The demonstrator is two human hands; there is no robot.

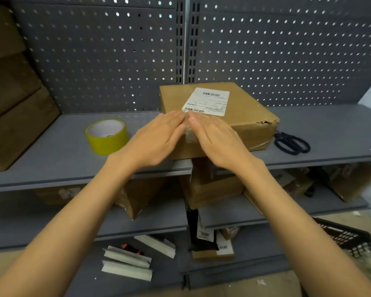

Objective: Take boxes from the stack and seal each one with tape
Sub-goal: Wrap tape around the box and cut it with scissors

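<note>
Flat hands (159, 140) (219, 140) press box (240, 116); tape roll (106, 136) left, seemingly scissors (291, 143) right.

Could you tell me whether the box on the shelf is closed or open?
Closed: the box has a flat top under its label.

Just one view here, a head cam worn by the person, wide-angle, so straight edges bow out toward the frame borders. It looks forward and down, facing a grey pegboard wall (287, 50) square on, with the top shelf (51, 151) running across mid-frame. It's close in: both forearms reach up from the bottom corners and the lower shelves sit right below. No second camera, so no shared overlap.
</note>
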